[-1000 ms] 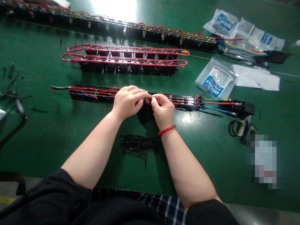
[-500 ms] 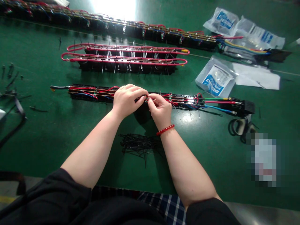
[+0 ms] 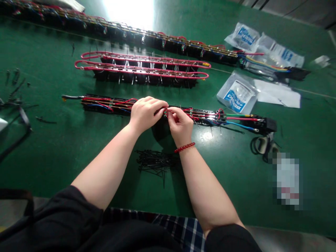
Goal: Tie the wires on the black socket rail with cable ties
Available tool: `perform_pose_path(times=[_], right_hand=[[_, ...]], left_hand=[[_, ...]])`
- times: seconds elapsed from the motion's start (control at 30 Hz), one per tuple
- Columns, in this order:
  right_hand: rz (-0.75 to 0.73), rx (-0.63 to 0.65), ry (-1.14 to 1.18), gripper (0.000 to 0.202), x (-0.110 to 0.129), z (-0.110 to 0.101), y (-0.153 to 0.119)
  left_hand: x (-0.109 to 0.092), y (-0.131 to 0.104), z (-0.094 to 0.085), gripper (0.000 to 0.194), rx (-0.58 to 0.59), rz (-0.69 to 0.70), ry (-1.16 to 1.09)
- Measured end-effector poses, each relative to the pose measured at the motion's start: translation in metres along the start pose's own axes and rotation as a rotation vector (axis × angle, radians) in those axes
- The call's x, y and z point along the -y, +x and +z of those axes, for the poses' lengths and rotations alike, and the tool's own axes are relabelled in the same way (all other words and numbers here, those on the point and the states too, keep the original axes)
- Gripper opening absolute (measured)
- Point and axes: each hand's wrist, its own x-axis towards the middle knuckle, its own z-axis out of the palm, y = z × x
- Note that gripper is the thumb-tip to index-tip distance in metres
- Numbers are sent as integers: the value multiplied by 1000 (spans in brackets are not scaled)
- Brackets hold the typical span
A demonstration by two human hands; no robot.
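Observation:
A long black assembly with red, blue and yellow wires [image 3: 107, 105] lies across the green table in front of me. Over its middle my left hand [image 3: 146, 113] has its fingers pressed together. Beside it, fingertips almost touching, my right hand [image 3: 182, 126] pinches at the same spot among the wires. What each hand holds is too small and covered to make out. Green, red and blue leads [image 3: 237, 123] run from the right end to a black block [image 3: 267, 124]. Nearer me lies a pile of thin black cable ties [image 3: 156, 161].
Beyond it lie two black bundles with red cable loops [image 3: 147, 71] and a longer wired strip [image 3: 147, 36]. Plastic bags [image 3: 237, 94] and white paper [image 3: 278, 92] are at the right, scissors [image 3: 262, 145] nearer. Black scraps [image 3: 15, 101] lie at the left.
The view has shifted a little, showing more of the table's far right edge. Both hands stay at the middle of the wired assembly, nearly in the same pose.

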Motion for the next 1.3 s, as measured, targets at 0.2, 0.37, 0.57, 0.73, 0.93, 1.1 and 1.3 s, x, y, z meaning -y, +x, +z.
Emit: perform_pose_path(times=[0.2,0.37,0.57,0.73,0.93,1.1,1.3], right_hand=[[-196,-64,-297,17,1,-10,12],[-257,21,-298,16,2,-12,28],[-161,51,-190,11,1,-10,39],[-100,24,-120,9,-3,-9,41],[-160,-5,-208,11,-5,-2,36],[-217,-39,-226,11,-8,1,33],[-193,-157,-196,11,-9,0,31]], left_hand=[[-1,-1,0,25,-28,-11,-2],[0,-1,1,25,-23,-8,-22],[1,-1,2,24,-46,8,-38],[3,-1,4,24,-61,37,-26],[2,1,3,23,-62,49,6],[-1,2,2,23,-51,35,25],[-3,3,0,24,-34,57,35]])
